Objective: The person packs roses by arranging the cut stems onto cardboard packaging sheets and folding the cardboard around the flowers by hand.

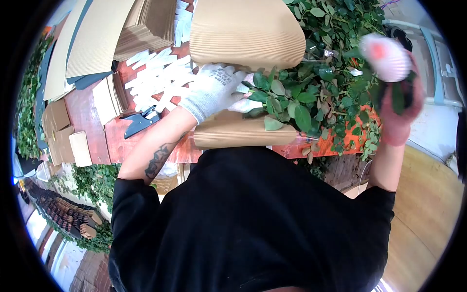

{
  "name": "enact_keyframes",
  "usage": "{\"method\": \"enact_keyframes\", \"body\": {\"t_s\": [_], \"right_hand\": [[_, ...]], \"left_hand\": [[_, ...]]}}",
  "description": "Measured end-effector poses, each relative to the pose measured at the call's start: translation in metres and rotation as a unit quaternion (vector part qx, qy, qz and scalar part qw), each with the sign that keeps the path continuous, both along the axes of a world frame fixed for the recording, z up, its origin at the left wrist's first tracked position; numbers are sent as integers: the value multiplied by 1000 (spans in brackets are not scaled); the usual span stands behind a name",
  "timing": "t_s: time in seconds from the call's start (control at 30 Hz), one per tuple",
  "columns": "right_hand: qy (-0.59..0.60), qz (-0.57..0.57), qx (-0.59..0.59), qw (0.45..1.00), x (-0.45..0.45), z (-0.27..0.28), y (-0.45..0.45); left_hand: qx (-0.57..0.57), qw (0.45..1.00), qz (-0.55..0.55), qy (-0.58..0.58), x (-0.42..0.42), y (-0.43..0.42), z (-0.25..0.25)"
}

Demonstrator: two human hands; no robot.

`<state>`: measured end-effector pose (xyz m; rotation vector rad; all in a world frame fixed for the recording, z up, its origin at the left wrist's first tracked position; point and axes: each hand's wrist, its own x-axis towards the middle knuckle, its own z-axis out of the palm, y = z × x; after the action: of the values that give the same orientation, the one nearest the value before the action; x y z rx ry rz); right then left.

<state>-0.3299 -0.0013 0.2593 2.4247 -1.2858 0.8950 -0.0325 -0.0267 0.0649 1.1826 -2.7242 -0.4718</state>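
Observation:
In a pinkish-red glove, my right hand (403,109) is raised at the right, closed around a rose (386,57). Its head is pale pink with a redder middle and seems covered by a white ribbed net sleeve; motion blurs it. My left hand (216,90), in a white knit glove, lies palm down with fingers stretched out. It touches rose heads in pale sleeves (245,105), partly hidden beneath it. Their leafy stems (292,104) point right across a sheet of corrugated cardboard (243,134), whose far part (248,34) curls up behind.
A heap of white sleeves (158,80) covers the red table (92,121) at left, near a black stapler (141,121). Cardboard stacks (148,27) stand behind. Loose leafy rose stems (335,92) fill the table's right side. More greenery (95,182) is below left.

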Motion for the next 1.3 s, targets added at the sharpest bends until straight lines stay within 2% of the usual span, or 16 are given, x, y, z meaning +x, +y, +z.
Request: {"method": "enact_keyframes", "body": {"t_s": [0.13,0.17,0.2,0.27,0.37,0.53,0.6,0.67,0.7,0.73,0.8,0.83,1.0,1.07,1.2,1.3], "right_hand": [[58,36,129,989,17,-17,-2],[66,34,181,981,18,-20,-1],[57,19,194,979,16,-32,-1],[16,37,157,987,19,-53,2],[47,-2,185,982,25,-57,1],[-30,80,344,935,32,-73,17],[137,101,391,905,48,-76,20],[286,70,306,906,61,-94,25],[280,64,318,903,65,-102,25],[275,57,331,901,67,-109,24],[277,53,322,904,64,-116,25],[278,50,317,905,62,-116,26],[179,59,274,943,42,-87,20],[107,48,268,956,25,-80,21],[-16,83,213,973,2,-74,14],[6,60,216,974,8,-41,4]], "left_hand": [[103,995,7,-4,8,-4,14],[223,973,17,56,12,-6,14],[338,934,27,114,12,-8,24],[351,929,-18,116,15,-13,42],[562,793,62,227,20,-19,38],[628,705,50,326,28,-15,33],[698,625,109,331,30,-8,26],[722,615,66,312,34,-5,11],[644,713,9,279,32,-3,18],[642,714,10,279,33,-3,16],[721,628,58,287,33,-3,16],[652,721,66,224,34,-4,19],[595,777,98,184,36,-2,14],[498,835,19,233,37,1,8],[482,840,-15,250,36,1,17],[426,880,-39,206,38,0,20]]}}
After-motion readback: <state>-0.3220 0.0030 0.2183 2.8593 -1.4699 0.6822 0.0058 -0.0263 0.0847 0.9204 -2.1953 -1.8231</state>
